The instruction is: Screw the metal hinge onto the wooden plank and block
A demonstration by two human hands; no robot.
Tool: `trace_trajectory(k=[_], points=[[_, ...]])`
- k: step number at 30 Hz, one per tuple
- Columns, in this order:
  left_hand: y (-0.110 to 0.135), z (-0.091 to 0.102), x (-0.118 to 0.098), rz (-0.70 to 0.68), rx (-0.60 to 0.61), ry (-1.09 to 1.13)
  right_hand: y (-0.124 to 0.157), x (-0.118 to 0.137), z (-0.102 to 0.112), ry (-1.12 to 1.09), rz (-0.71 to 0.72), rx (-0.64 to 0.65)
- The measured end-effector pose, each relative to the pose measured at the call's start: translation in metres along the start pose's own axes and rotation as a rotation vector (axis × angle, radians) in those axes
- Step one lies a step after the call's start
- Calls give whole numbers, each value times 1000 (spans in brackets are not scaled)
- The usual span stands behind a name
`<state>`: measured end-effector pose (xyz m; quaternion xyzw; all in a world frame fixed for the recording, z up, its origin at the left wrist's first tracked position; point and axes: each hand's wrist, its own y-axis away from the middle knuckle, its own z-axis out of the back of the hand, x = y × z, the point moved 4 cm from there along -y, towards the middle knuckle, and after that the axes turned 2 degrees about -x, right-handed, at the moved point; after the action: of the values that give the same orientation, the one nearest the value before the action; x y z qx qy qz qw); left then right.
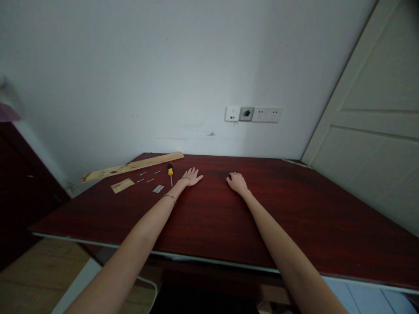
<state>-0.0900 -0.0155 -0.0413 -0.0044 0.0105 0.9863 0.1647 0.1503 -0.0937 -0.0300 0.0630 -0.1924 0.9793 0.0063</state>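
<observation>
Lying near left-hand fingers [193, 171]: screwdriver [170, 172]

It's a room in a home, by all appearances: dark-red tabletop [229, 222] against a plain white wall [147, 65], power sockets [266, 114] above it, panelled door [376, 104] alongside, wood-look floor [29, 274] below!

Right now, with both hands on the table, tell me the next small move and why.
I'd probably slide the left hand slightly left to the handle of the screwdriver. That hand lies palm down with fingers spread, seemingly holding nothing, and the screwdriver is the loose item nearest it. The right hand is farther away, so it seems the poorer choice.
</observation>
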Motion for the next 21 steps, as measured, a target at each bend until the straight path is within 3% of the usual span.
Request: trace_trajectory(k=[21], points=[[4, 0, 0, -22, 29, 11, 7, 2, 5, 16, -10, 25]])
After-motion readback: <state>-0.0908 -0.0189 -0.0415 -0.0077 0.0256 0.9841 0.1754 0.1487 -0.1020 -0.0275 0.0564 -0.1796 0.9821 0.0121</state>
